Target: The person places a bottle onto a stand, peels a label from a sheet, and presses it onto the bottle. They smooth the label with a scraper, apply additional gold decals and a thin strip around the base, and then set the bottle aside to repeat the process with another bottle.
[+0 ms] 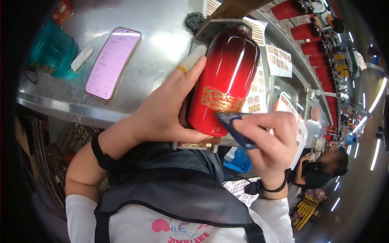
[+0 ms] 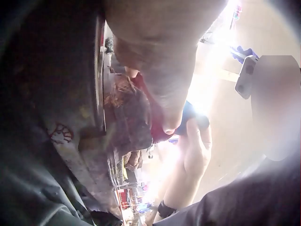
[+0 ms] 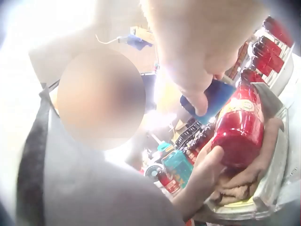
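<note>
A glossy red bottle (image 1: 229, 69), dark toward its neck, lies in a cradle with its base toward the person. Gold ornament (image 1: 222, 99) runs across its lower side. My left hand (image 1: 164, 103) grips the bottle, thumb at the base and fingers along the left side; a pale cover with a yellow band (image 1: 192, 60) wraps one fingertip. Between thumb and fingers, my right hand (image 1: 273, 135) pinches a thin blue scraper (image 1: 243, 135), its edge right at the gold ornament. In the right wrist view the scraper (image 3: 217, 100) overlaps the bottle (image 3: 237, 134), and brown cloth (image 3: 270, 153) lines the cradle.
On the metal table (image 1: 158, 24) lie a lit phone (image 1: 113, 62), a white stick (image 1: 82, 58) and a teal container (image 1: 52, 48). Sheets of printed gold decals (image 1: 279, 60) lie right of the bottle. Red bottles (image 1: 314, 47) line the far right, where another person (image 1: 322, 168) works.
</note>
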A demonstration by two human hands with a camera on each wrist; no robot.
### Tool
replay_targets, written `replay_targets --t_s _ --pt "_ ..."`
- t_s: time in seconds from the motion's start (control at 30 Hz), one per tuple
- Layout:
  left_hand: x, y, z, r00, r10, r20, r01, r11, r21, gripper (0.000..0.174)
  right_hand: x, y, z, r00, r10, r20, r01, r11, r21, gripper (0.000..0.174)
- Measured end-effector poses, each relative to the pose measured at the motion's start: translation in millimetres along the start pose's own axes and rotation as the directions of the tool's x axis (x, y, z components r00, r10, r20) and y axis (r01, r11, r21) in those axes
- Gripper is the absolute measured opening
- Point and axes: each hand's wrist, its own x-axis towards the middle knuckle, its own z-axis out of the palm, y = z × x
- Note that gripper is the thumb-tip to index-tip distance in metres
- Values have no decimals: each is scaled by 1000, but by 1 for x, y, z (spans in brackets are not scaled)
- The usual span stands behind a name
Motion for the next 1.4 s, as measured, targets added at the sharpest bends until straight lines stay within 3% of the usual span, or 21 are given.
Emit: replay_targets --t_s 0.07,0.23,0.33,0.4,0.47,0.53,0.67,0.73,0.83,0.93,1.0,1.07,1.2,1.27,1.33,1.4 --pt "1 1 -1 1000 3 8 -3 1000 23 130 -2 0 6 998 -56 -1 55 993 -101 39" --pt "3 0 -1 996 89 -20 -86 991 101 130 -1 -4 15 986 -163 -21 160 983 -93 41" --pt "3 1 1 998 68 -18 -66 993 102 131 6 17 9 987 -136 -87 115 971 -209 40" --pt "4 0 3 996 77 -54 -69 988 136 130 4 9 12 987 -138 -78 120 973 -199 38" --pt "5 -2 2 991 114 -68 -100 979 175 130 4 1 14 980 -195 -40 193 980 -44 37" --pt "6 -4 3 986 150 -76 -131 969 212 130 4 15 9 981 -178 -81 159 966 -202 38" --pt "6 -6 4 991 116 -68 -103 980 170 128 -11 -10 22 949 -315 16 315 948 -30 35" --pt "6 -6 3 994 94 -60 -84 984 155 127 -13 -8 13 972 -232 29 227 966 119 34" --pt "5 -4 1 992 127 -27 -120 978 173 129 -19 8 -4 998 -6 -56 13 993 116 36" --pt "8 3 3 993 115 -22 -109 976 191 131 -26 13 -3 957 225 -184 -209 973 102 35" --pt "11 12 8 962 226 -155 -167 933 319 128 -32 18 7 929 302 -214 -267 947 178 35" --pt "16 17 13 958 266 -106 -215 914 344 129 -33 21 12 895 379 -234 -319 912 257 35" --pt "17 19 15 961 263 -85 -216 907 362 129 -31 18 18 927 253 -275 -222 965 137 39" --pt "14 16 17 970 228 -80 -189 922 337 130 -27 10 21 976 99 -194 -91 995 46 41" --pt "13 13 17 979 186 -80 -152 938 313 130 -33 9 34 972 -13 -236 7 1000 -25 42" --pt "13 11 18 972 206 -115 -165 942 292 123 -33 0 31 978 -15 -208 10 1000 -25 42"
